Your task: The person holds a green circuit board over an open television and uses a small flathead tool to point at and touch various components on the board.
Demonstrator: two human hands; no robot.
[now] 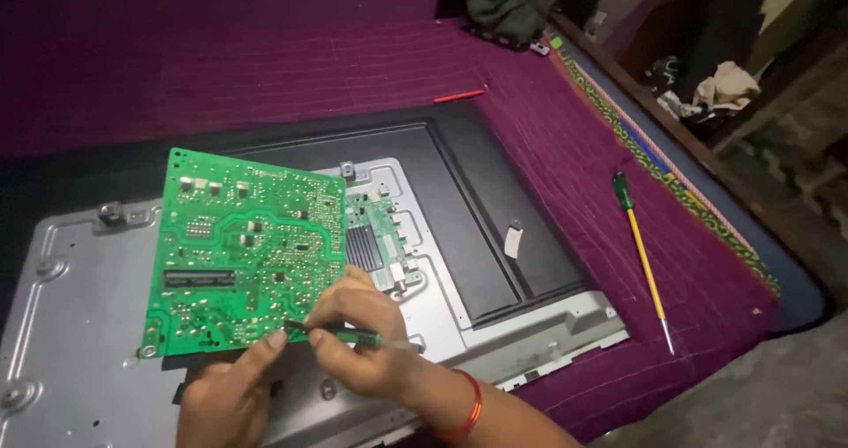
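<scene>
My left hand [225, 393] holds a large green circuit board [243, 254] by its lower edge, tilted up with the solder side facing me. My right hand [358, 337] grips a small green-handled tool [340, 333] whose dark tip touches the lower right part of the board. An orange-red bangle [468, 408] sits on my right wrist. Under the board lies the metal back plate [79, 324] of a flat screen panel, with a smaller green board [380, 236] mounted on it just right of the held board.
The black rear of the panel [495, 218] lies on a purple cloth [565, 148]. A long screwdriver with a green and yellow handle [643, 258] rests on the cloth at right. A red pen-like stick [459, 95] lies beyond the panel. Dark clothes [508, 6] sit at the back.
</scene>
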